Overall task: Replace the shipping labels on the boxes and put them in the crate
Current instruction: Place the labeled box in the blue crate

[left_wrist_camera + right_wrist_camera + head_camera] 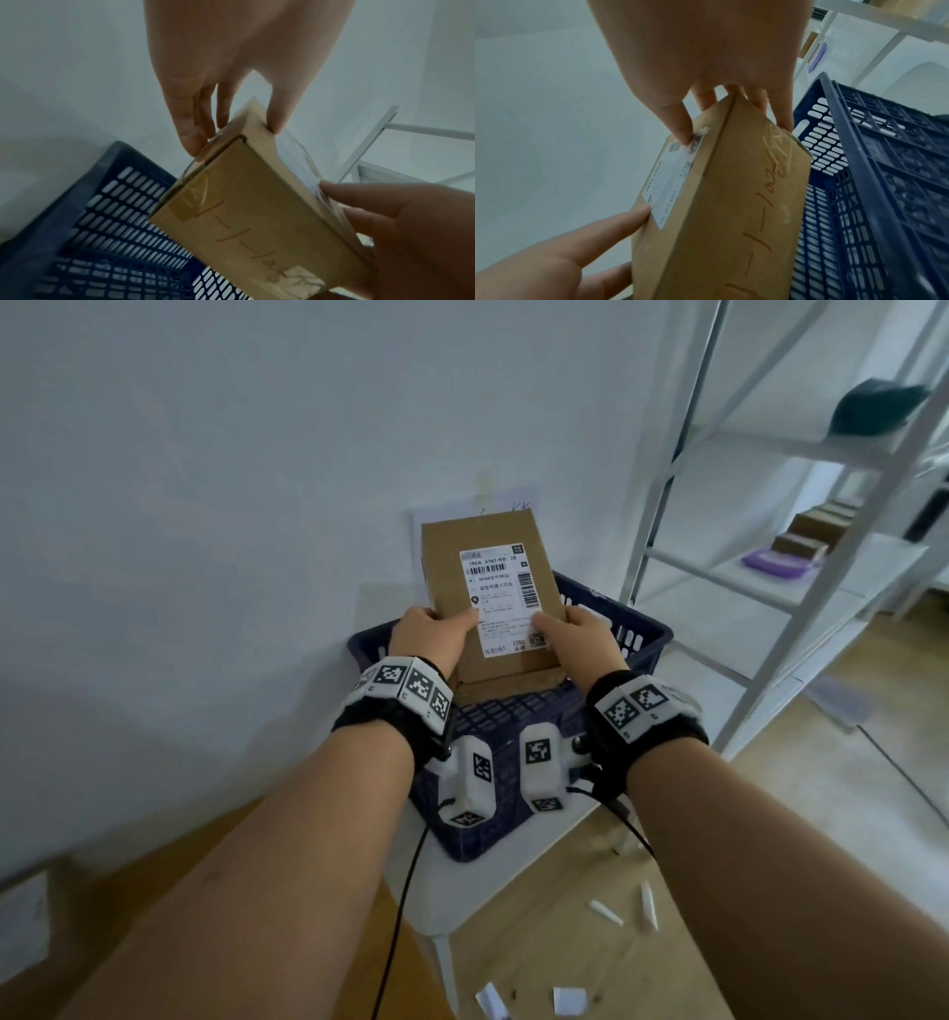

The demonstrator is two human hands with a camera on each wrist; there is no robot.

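White wall behind, wooden floor below, and right in the middle a brown cardboard box (pixel 490 593) held up on end above the dark blue slatted crate (pixel 637 634). Its shipping label (pixel 506 600) faces the person, white with barcodes, stuck flat on the broad face. Left hand (pixel 431 634) grips the box's left edge, thumb on the front at the label's edge, fingers (pixel 190 130) wrapped behind. Right hand (pixel 580 634) clamps the right edge the same way, thumb pressing the label's lower corner. On the wrist views, clear tape and handwritten marks show on the narrow side of the box. Beneath, the crate sits on a white stool (pixel 462 906). Torn white paper scraps (pixel 606 911) lie scattered on the floor beside it. Off to the right, a white metal shelving rack (pixel 770 546) carries a purple tray (pixel 775 562) and more boxes.
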